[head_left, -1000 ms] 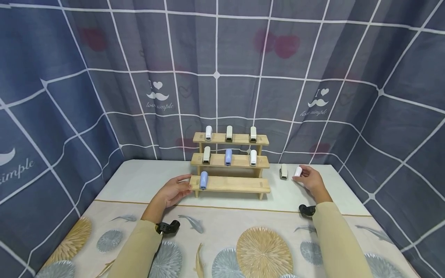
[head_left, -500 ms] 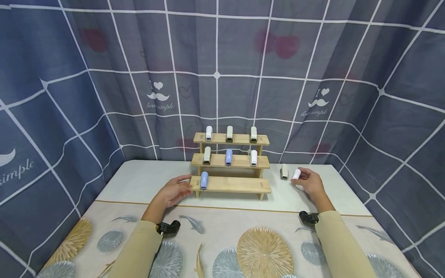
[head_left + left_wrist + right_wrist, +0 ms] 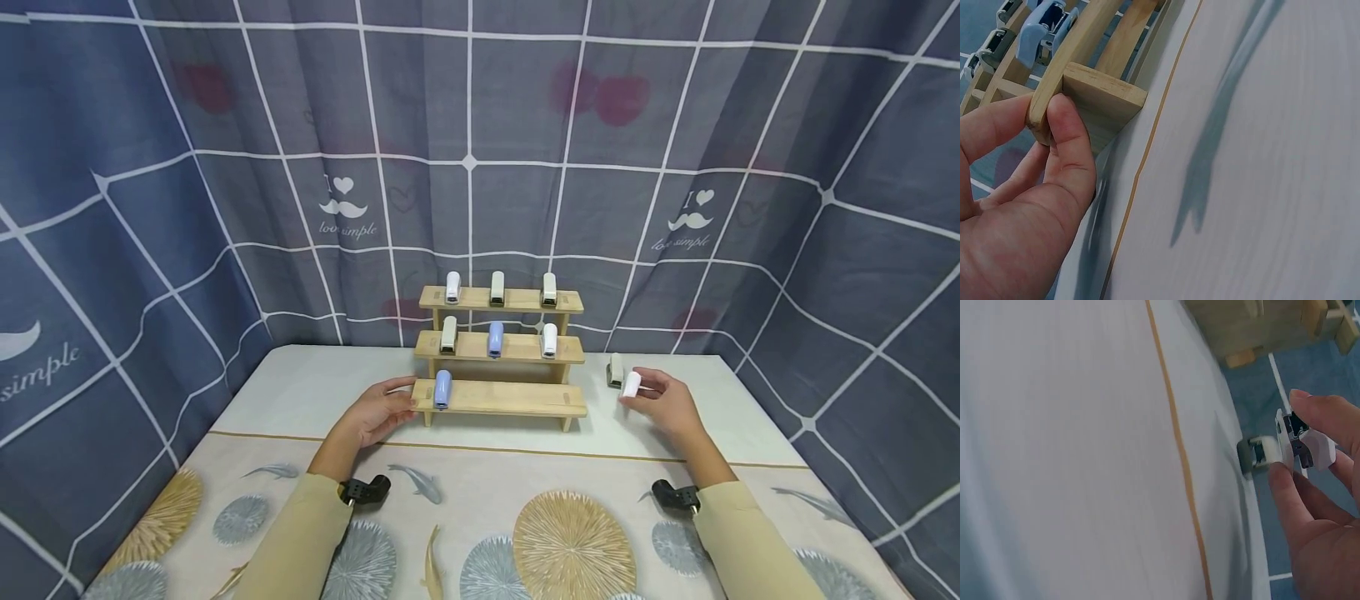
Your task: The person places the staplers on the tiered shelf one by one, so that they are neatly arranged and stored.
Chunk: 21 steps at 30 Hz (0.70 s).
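My left hand [image 3: 377, 413] pinches the left end of the lowest board of a wooden three-step display stand [image 3: 517, 398]; the left wrist view shows thumb and fingers on the board's end [image 3: 1040, 115]. Between thumb and fingers, my right hand [image 3: 669, 406] holds a small white stapler [image 3: 631, 385], tilted and right of the stand. Just beyond it, a grey-beige stapler [image 3: 615, 371] stands on the table. A blue stapler [image 3: 442, 389] sits at the left of the lowest step. In the right wrist view, the held stapler [image 3: 1317, 449] shows its dark inner mechanism.
The middle step carries a beige stapler [image 3: 447, 335], a blue stapler [image 3: 495, 339] and a white stapler [image 3: 549, 340]. Three more pale staplers stand on the top step [image 3: 517, 298]. A patterned cloth [image 3: 450, 500] covers the near table; a checked curtain [image 3: 465, 200] rises behind.
My right hand has moved left and slightly toward me with the white stapler, nearing the beige one on the table. My left hand stays at the stand's end.
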{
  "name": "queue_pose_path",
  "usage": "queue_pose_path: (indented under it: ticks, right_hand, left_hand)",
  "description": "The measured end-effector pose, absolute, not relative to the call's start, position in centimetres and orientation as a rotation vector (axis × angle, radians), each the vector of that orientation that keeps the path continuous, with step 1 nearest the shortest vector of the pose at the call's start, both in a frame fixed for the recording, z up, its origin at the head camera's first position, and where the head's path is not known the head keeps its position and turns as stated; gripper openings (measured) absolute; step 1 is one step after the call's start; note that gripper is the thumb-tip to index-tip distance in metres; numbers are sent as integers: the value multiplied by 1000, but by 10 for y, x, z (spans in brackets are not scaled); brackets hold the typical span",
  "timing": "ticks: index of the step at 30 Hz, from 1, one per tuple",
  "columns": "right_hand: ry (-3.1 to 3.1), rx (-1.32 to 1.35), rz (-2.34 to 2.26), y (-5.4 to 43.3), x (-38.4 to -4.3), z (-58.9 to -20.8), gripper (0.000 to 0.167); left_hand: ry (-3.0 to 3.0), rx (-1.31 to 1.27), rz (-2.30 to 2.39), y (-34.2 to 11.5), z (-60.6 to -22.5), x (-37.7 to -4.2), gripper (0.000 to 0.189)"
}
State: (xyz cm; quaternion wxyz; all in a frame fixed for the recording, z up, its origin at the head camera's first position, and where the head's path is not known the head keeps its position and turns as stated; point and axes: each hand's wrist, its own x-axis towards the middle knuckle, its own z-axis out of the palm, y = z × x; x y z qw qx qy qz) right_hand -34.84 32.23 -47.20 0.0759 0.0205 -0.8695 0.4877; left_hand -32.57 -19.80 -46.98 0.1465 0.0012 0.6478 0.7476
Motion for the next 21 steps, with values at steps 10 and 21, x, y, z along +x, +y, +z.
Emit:
queue_pose_path:
  ticks: [10,21]
  right_hand:
    - [-2490,204,1644,299,-323,-460,77]
    - [-2430,369,1799,269,-306,-452,77]
  left_hand:
    - [1867,7,2149,-198,-471,-327,70]
    - [1880,11,2147,-198,-472,-328,70]
